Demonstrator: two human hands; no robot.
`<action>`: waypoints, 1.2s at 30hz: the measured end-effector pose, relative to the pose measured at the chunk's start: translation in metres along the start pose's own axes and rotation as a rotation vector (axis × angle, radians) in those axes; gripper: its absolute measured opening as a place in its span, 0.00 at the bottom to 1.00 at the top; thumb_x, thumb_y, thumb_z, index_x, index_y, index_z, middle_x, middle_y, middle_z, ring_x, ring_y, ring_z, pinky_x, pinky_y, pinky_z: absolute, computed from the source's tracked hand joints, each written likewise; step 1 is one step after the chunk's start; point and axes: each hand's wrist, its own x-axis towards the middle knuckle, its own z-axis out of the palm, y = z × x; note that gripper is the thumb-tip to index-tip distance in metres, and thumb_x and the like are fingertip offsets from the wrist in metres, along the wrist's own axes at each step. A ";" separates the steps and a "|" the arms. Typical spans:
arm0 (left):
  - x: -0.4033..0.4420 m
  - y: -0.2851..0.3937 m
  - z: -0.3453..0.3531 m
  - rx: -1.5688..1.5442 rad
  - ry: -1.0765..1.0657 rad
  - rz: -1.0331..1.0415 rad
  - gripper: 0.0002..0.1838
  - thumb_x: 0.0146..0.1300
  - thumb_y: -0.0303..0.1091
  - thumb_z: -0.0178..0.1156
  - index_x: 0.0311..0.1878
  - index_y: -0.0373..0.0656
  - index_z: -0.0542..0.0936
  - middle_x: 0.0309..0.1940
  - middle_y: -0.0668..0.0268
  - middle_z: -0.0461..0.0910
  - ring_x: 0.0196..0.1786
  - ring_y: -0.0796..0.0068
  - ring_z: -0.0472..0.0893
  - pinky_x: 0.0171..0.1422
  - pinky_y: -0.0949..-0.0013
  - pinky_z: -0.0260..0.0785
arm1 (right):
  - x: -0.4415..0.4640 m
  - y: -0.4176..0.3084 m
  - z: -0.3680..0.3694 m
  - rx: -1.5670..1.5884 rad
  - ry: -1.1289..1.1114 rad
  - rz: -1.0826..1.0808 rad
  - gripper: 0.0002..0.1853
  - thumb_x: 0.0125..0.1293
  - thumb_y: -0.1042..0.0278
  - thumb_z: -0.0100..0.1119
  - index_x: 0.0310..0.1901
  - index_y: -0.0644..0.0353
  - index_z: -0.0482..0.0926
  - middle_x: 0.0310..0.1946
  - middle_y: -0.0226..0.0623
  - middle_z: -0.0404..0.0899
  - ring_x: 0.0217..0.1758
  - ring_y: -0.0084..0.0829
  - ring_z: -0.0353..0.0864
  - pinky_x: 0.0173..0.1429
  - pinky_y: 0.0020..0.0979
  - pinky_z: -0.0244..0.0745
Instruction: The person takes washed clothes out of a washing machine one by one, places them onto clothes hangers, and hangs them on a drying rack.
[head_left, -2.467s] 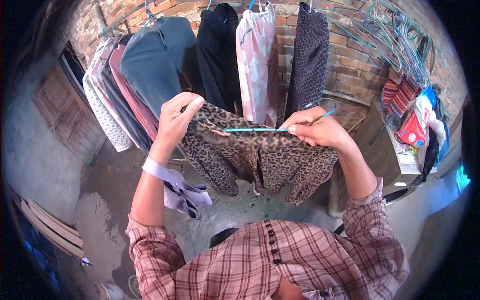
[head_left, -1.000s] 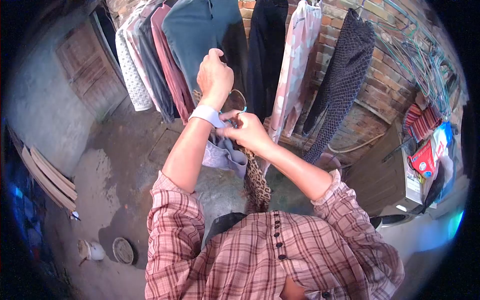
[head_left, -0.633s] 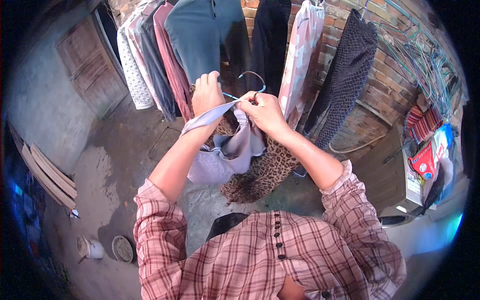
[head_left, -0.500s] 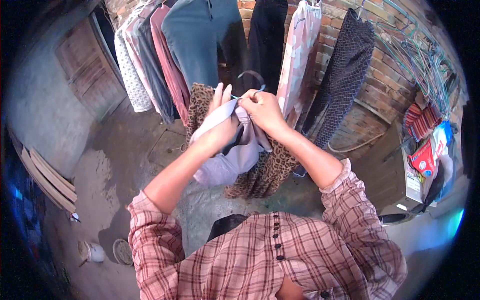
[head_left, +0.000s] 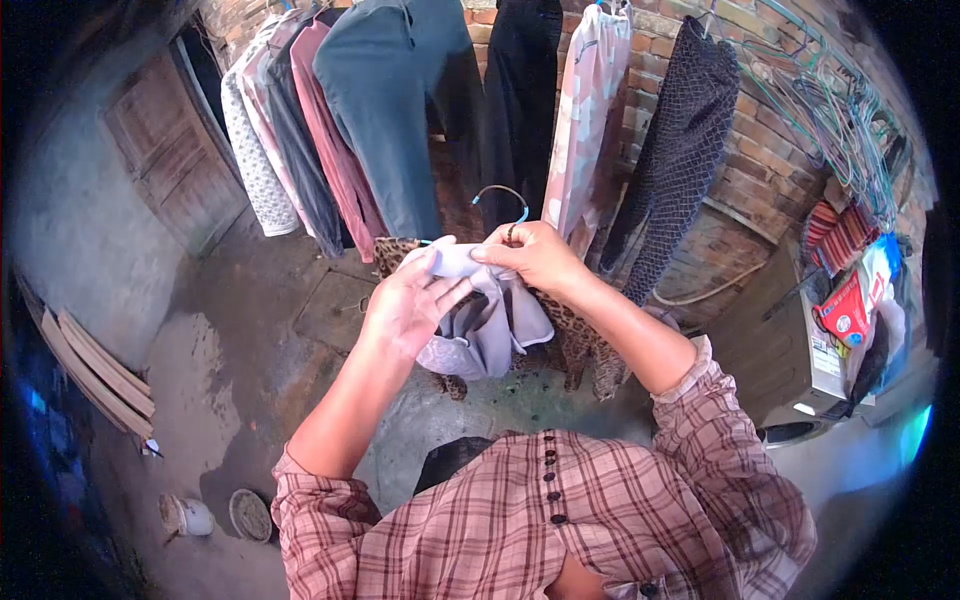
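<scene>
My right hand (head_left: pixel 530 258) is closed, its thumb and fingers pinching the band of a lavender garment (head_left: pixel 490 330) against a hanger with a blue and dark hook (head_left: pixel 500 188). My left hand (head_left: pixel 410 305) is turned palm up at the left end of that band, its fingers apart; the cloth lies between its thumb and fingers. Behind the lavender garment hangs leopard-print clothing (head_left: pixel 575 340), showing at both sides and below. The hanger's bar is mostly hidden by cloth and hands.
Hanging clothes line the brick wall, among them grey-green trousers (head_left: pixel 375 95) and dark patterned trousers (head_left: pixel 680 150). Many wire hangers (head_left: pixel 840 120) hang at right above a large box-like appliance (head_left: pixel 770 340) with bags. A bucket (head_left: pixel 190 515) and a basin (head_left: pixel 250 515) stand lower left.
The lavender garment has come off my left wrist, where it hung as a loop, to the front of the leopard-print clothing. My left hand has turned palm up, and both hands are lower.
</scene>
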 end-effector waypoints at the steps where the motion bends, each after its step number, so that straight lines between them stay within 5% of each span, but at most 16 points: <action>1: -0.002 0.003 -0.002 0.036 -0.031 -0.049 0.20 0.67 0.36 0.52 0.59 0.34 0.69 0.51 0.52 0.77 0.54 0.59 0.77 0.65 0.56 0.67 | -0.002 -0.007 -0.003 0.029 -0.011 0.081 0.14 0.57 0.58 0.69 0.26 0.62 0.82 0.21 0.26 0.79 0.24 0.15 0.71 0.29 0.23 0.66; 3: -0.003 0.005 -0.002 0.083 -0.053 -0.090 0.16 0.67 0.37 0.54 0.52 0.36 0.73 0.42 0.55 0.81 0.43 0.62 0.82 0.52 0.59 0.76 | -0.004 -0.006 -0.009 -0.004 -0.005 0.139 0.15 0.57 0.57 0.69 0.26 0.62 0.82 0.21 0.25 0.78 0.24 0.15 0.70 0.28 0.22 0.64; 6: 0.007 0.011 -0.022 -0.108 -0.427 -0.258 0.13 0.65 0.37 0.56 0.47 0.38 0.75 0.40 0.58 0.81 0.37 0.65 0.82 0.42 0.64 0.76 | -0.003 0.006 -0.010 -0.005 -0.040 0.039 0.15 0.57 0.57 0.69 0.24 0.61 0.82 0.22 0.26 0.78 0.25 0.15 0.71 0.28 0.23 0.64; 7: 0.008 0.009 -0.018 0.129 -0.186 -0.169 0.12 0.63 0.38 0.58 0.43 0.40 0.76 0.37 0.59 0.82 0.34 0.67 0.81 0.35 0.67 0.74 | -0.005 0.006 -0.012 -0.032 -0.136 -0.019 0.14 0.63 0.57 0.64 0.39 0.61 0.82 0.23 0.23 0.73 0.22 0.12 0.63 0.22 0.18 0.55; 11: 0.011 0.022 -0.014 0.291 -0.071 -0.240 0.13 0.60 0.38 0.60 0.40 0.37 0.77 0.33 0.58 0.82 0.34 0.66 0.82 0.38 0.64 0.77 | -0.012 -0.008 -0.021 0.230 -0.242 0.215 0.15 0.68 0.64 0.56 0.51 0.62 0.77 0.34 0.28 0.74 0.21 0.12 0.58 0.24 0.15 0.54; 16: 0.019 0.051 -0.013 0.572 -0.124 -0.245 0.11 0.61 0.32 0.58 0.42 0.35 0.78 0.30 0.60 0.81 0.30 0.66 0.81 0.34 0.63 0.78 | -0.016 0.017 -0.011 -0.114 -0.112 -0.006 0.12 0.68 0.73 0.48 0.49 0.61 0.78 0.32 0.26 0.75 0.23 0.12 0.62 0.24 0.17 0.61; 18: 0.009 0.064 0.010 0.541 -0.123 -0.188 0.17 0.60 0.30 0.56 0.52 0.34 0.72 0.36 0.55 0.79 0.35 0.61 0.82 0.41 0.62 0.78 | -0.016 0.027 -0.003 -0.136 -0.067 -0.029 0.10 0.68 0.73 0.49 0.47 0.62 0.78 0.31 0.35 0.78 0.23 0.21 0.71 0.27 0.23 0.67; 21: -0.003 0.068 0.037 0.406 -0.155 -0.162 0.30 0.57 0.27 0.54 0.64 0.33 0.61 0.45 0.48 0.76 0.45 0.53 0.80 0.55 0.57 0.75 | -0.014 0.034 0.003 -0.416 -0.044 -0.439 0.08 0.62 0.75 0.51 0.41 0.66 0.77 0.30 0.50 0.79 0.35 0.46 0.81 0.39 0.38 0.73; 24: -0.009 0.062 0.051 0.477 -0.259 -0.089 0.32 0.56 0.25 0.52 0.66 0.32 0.60 0.47 0.47 0.76 0.47 0.53 0.80 0.56 0.55 0.74 | -0.008 0.035 0.005 -0.455 -0.082 -0.392 0.07 0.58 0.77 0.53 0.38 0.68 0.76 0.32 0.57 0.77 0.39 0.56 0.78 0.40 0.44 0.72; 31: -0.026 0.069 0.085 1.372 -0.262 0.054 0.35 0.58 0.23 0.58 0.69 0.33 0.57 0.39 0.60 0.82 0.37 0.71 0.83 0.41 0.72 0.74 | -0.009 0.012 0.001 -0.438 -0.215 -0.494 0.10 0.52 0.80 0.54 0.38 0.69 0.77 0.30 0.57 0.78 0.37 0.55 0.79 0.41 0.46 0.71; 33: -0.023 0.065 0.078 1.592 -0.224 0.197 0.27 0.63 0.31 0.57 0.64 0.32 0.66 0.31 0.60 0.83 0.31 0.69 0.83 0.38 0.69 0.74 | -0.011 0.011 0.003 -0.430 -0.232 -0.515 0.11 0.51 0.81 0.54 0.39 0.69 0.77 0.31 0.56 0.78 0.37 0.54 0.79 0.41 0.45 0.72; 36: -0.027 0.071 0.093 1.990 -0.071 0.131 0.20 0.65 0.41 0.57 0.48 0.30 0.78 0.20 0.57 0.80 0.24 0.64 0.81 0.37 0.64 0.74 | -0.009 0.015 0.005 -0.454 -0.225 -0.587 0.12 0.49 0.82 0.53 0.38 0.69 0.78 0.32 0.56 0.78 0.37 0.54 0.79 0.41 0.44 0.73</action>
